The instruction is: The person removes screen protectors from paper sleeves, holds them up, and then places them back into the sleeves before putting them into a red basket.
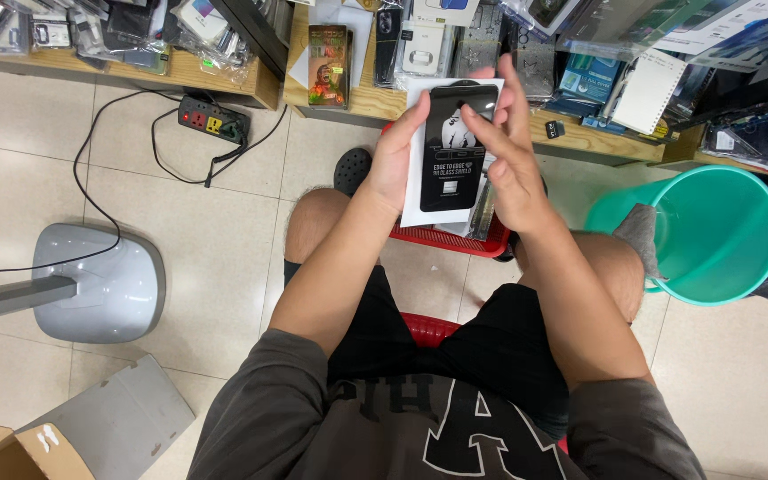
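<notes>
Your left hand (393,164) clamps the black pack (455,147) by its left edge, held in the air above the red basket (451,238). Your right hand (508,147) rests open on its right edge. A loose pinch could drop it into the basket.

Flat black-and-white screen-protector pkg (452,151) – upright, held mid-air above red basket (448,240)

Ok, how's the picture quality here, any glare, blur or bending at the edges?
Head view: bright, even indoor light with soft shadows under the legs; a pale glare patch on the top of the black package held by the left hand and right hand; both hands look sharp, no motion blur; wide-angle bending shows in the curved shelf edge and floor tile lines.
</notes>
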